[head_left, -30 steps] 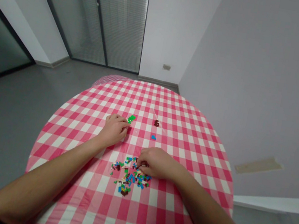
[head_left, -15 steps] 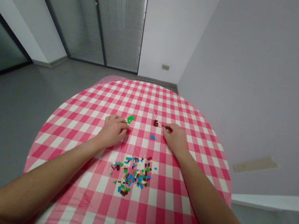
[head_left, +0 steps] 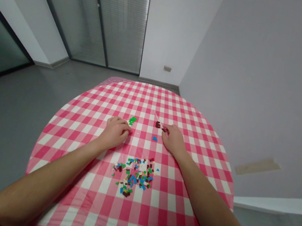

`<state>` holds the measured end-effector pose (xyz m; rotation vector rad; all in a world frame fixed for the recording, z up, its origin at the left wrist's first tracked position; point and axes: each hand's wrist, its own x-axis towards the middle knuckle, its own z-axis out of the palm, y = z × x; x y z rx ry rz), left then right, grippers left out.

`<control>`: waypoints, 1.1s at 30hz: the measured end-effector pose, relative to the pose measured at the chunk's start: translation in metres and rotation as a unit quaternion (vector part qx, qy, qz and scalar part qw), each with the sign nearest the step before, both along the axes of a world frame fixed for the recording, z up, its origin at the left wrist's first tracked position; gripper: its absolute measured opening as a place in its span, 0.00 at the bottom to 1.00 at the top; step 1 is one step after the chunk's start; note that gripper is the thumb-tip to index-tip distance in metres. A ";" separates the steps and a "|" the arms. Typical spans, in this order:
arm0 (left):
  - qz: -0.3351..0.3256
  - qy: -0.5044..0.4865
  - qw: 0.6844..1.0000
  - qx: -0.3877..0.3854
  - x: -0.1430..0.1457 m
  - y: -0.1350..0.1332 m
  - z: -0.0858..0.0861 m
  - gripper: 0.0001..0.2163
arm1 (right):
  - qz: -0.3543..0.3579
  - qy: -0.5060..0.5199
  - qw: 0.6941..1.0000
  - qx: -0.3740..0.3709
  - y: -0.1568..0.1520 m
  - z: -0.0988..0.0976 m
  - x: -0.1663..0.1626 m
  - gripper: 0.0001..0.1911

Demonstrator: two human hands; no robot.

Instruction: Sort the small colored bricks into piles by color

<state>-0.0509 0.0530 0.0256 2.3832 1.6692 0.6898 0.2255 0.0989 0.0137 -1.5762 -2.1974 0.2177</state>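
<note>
Resting on the checked tablecloth [head_left: 92, 112], the left hand [head_left: 115, 132] is curling just beside the green bricks [head_left: 132, 119]; whether it is gripping one I cannot tell. The right hand [head_left: 174, 140] is pinching a dark brick [head_left: 165, 130] beside the brown cluster [head_left: 157, 124].

Round surface [head_left: 87, 211] in red-and-white checked cloth at centre frame, glass doors [head_left: 118, 17] with closed blinds upper left, grey floor [head_left: 8, 111] left, wall socket [head_left: 167, 68] upper centre

Your left hand [head_left: 115, 132] rests curled on the checked tablecloth [head_left: 126, 218] beside green bricks [head_left: 132, 119]. Your right hand [head_left: 174, 139] pinches a small dark piece beside the brown bricks [head_left: 157, 124]. A mixed pile of bricks [head_left: 134, 175] lies nearer you.
</note>
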 end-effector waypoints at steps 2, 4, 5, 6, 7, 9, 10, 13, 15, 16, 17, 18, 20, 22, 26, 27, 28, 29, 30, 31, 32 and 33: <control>-0.001 0.000 1.000 -0.002 0.000 0.001 -0.001 0.12 | -0.020 0.014 1.000 -0.009 0.002 -0.002 0.002 0.15; -0.003 0.002 1.000 -0.002 0.000 0.001 -0.002 0.12 | -0.023 0.021 0.999 -0.020 0.005 -0.004 0.005 0.13; -0.004 0.002 1.000 -0.001 0.000 0.001 -0.003 0.12 | -0.022 0.024 0.999 -0.022 0.007 -0.005 0.005 0.12; -0.005 0.002 1.000 0.000 0.000 0.002 -0.003 0.12 | -0.023 0.028 0.999 -0.023 0.008 -0.006 0.006 0.11; -0.007 0.002 1.000 0.001 0.000 0.002 -0.003 0.12 | -0.029 0.032 0.999 -0.022 0.009 -0.006 0.006 0.11; -0.008 0.002 1.000 0.001 0.000 0.002 -0.004 0.12 | -0.041 0.040 0.998 -0.019 0.010 -0.007 0.006 0.11; -0.008 0.002 1.000 0.000 0.000 0.002 -0.004 0.12 | -0.044 0.043 0.998 -0.018 0.011 -0.007 0.006 0.12; -0.008 0.005 1.000 0.000 0.001 0.001 -0.004 0.12 | -0.043 0.057 0.997 -0.014 0.010 -0.006 0.005 0.12; -0.009 0.006 1.000 0.000 0.002 0.001 -0.005 0.12 | -0.039 0.067 0.997 -0.015 0.009 -0.006 0.004 0.13; -0.010 0.006 1.000 -0.001 0.002 0.001 -0.005 0.12 | -0.038 0.071 0.997 -0.017 0.008 -0.006 0.004 0.13; -0.013 0.005 1.000 -0.004 0.002 0.000 -0.005 0.12 | -0.037 0.073 0.996 -0.020 0.008 -0.006 0.004 0.14; -0.016 0.004 1.000 -0.008 0.003 0.000 -0.004 0.12 | -0.037 0.074 0.996 -0.022 0.007 -0.006 0.004 0.14; -0.022 0.002 1.000 -0.012 0.004 -0.001 -0.004 0.12 | -0.038 0.077 0.996 -0.026 0.007 -0.006 0.005 0.14; -0.023 0.002 1.000 -0.011 0.004 -0.002 -0.002 0.12 | -0.039 0.081 0.995 -0.031 0.007 -0.006 0.004 0.14; -0.019 0.001 1.000 -0.011 0.005 -0.003 0.000 0.12 | -0.043 0.092 0.994 -0.042 0.007 -0.006 0.004 0.14; -0.021 -0.001 1.000 -0.012 0.006 -0.004 0.000 0.11 | -0.039 0.092 0.994 -0.041 0.007 -0.006 0.004 0.14; -0.023 -0.003 1.000 -0.015 0.006 -0.005 0.001 0.11 | -0.032 0.089 0.995 -0.039 0.007 -0.006 0.004 0.14; -0.028 -0.006 0.999 -0.019 0.006 -0.006 0.002 0.12 | -0.023 0.085 0.995 -0.036 0.007 -0.006 0.005 0.15; -0.034 -0.008 0.999 -0.025 0.005 -0.006 0.003 0.12 | -0.015 0.080 0.996 -0.032 0.007 -0.007 0.005 0.15; -0.045 -0.010 0.998 -0.035 0.005 -0.007 0.004 0.12 | -0.007 0.074 0.997 -0.027 0.007 -0.007 0.005 0.15; -0.062 -0.010 0.997 -0.047 0.004 -0.008 0.006 0.12 | 0.000 0.067 0.997 -0.023 0.008 -0.008 0.005 0.16; -0.087 -0.010 0.994 -0.064 0.004 -0.009 0.009 0.12 | 0.007 0.061 0.998 -0.019 0.008 -0.008 0.006 0.16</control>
